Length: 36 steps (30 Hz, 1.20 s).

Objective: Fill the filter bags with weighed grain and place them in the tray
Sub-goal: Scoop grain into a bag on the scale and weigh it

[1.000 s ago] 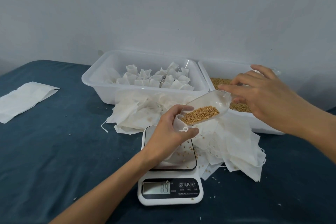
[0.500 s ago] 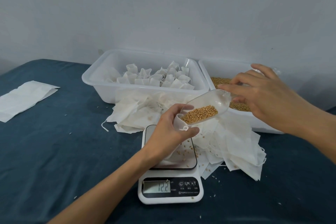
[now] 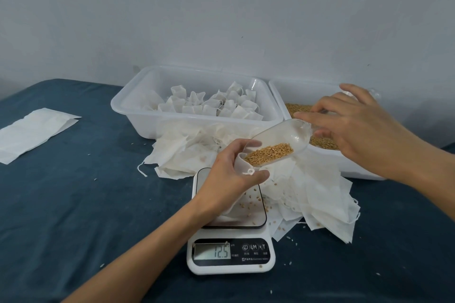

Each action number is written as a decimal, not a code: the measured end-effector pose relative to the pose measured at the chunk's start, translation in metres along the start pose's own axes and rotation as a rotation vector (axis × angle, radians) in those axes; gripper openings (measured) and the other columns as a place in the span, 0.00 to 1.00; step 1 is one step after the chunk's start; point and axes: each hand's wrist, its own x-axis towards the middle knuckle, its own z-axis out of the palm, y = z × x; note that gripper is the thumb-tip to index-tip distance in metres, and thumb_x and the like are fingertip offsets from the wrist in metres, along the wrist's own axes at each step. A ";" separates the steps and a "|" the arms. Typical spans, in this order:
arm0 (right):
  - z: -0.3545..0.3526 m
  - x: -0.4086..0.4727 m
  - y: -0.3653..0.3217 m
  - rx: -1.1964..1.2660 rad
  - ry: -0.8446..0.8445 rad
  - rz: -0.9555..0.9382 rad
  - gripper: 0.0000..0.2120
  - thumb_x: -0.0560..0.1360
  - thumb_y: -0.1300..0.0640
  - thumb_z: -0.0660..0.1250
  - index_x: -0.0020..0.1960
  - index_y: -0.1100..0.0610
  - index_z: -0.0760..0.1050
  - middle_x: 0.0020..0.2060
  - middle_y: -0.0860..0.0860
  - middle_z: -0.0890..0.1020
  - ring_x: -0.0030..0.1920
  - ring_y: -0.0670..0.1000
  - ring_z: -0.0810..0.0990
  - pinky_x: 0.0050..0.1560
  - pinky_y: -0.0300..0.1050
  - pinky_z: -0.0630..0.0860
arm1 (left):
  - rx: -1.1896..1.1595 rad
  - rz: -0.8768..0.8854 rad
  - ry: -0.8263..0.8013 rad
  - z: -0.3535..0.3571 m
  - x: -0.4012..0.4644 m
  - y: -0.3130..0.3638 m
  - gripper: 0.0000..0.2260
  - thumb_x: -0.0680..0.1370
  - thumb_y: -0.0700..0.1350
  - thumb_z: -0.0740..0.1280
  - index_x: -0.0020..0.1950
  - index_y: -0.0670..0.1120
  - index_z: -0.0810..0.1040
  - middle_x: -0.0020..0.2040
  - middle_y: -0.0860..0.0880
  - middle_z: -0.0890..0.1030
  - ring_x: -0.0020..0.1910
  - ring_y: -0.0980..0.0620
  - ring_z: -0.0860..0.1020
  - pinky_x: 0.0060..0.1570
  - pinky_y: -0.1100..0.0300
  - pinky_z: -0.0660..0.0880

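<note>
My left hand [image 3: 226, 174] holds a white filter bag [image 3: 240, 166] open above the white kitchen scale [image 3: 230, 248], whose display reads 12.5. My right hand [image 3: 354, 125] grips the handle of a clear plastic scoop [image 3: 283, 139] tilted down with its lip at the bag's mouth. Brown grain [image 3: 269, 154] lies in the scoop's lower end. Behind, the left clear tray [image 3: 138, 115] holds several filled, tied bags [image 3: 211, 106]. The right tub [image 3: 278, 91] holds loose grain, partly hidden by my right hand.
A heap of empty filter bags [image 3: 315, 194] spreads around and behind the scale on the dark blue cloth [image 3: 73, 204]. A flat white sheet [image 3: 32, 130] lies at the far left. Stray grains dot the scale plate and the cloth. A grey wall stands close behind the tubs.
The scale reading has gone up from about 8.9 through 12.2 to 12.5, and the grain has slid toward the scoop's lip. Both hands have stayed almost in place.
</note>
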 end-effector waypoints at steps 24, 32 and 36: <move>-0.007 0.004 -0.008 -0.006 -0.023 -0.024 0.20 0.72 0.65 0.64 0.63 0.58 0.82 0.47 0.55 0.81 0.47 0.61 0.82 0.68 0.69 0.68 | 0.027 0.006 0.049 -0.001 0.002 0.000 0.26 0.64 0.55 0.80 0.61 0.65 0.79 0.57 0.56 0.80 0.60 0.58 0.79 0.62 0.46 0.79; -0.001 0.003 -0.004 -0.019 -0.001 -0.019 0.24 0.70 0.67 0.76 0.65 0.55 0.81 0.49 0.52 0.80 0.49 0.58 0.81 0.70 0.67 0.67 | 0.028 0.000 0.058 -0.001 0.001 0.002 0.25 0.65 0.52 0.80 0.60 0.65 0.79 0.56 0.56 0.79 0.58 0.54 0.81 0.61 0.45 0.80; -0.001 0.003 -0.004 -0.019 0.005 -0.022 0.24 0.70 0.68 0.76 0.65 0.56 0.81 0.49 0.53 0.80 0.49 0.58 0.81 0.70 0.67 0.67 | 0.010 -0.007 0.054 0.000 0.001 0.003 0.25 0.65 0.52 0.80 0.60 0.65 0.79 0.56 0.55 0.80 0.58 0.48 0.82 0.62 0.42 0.79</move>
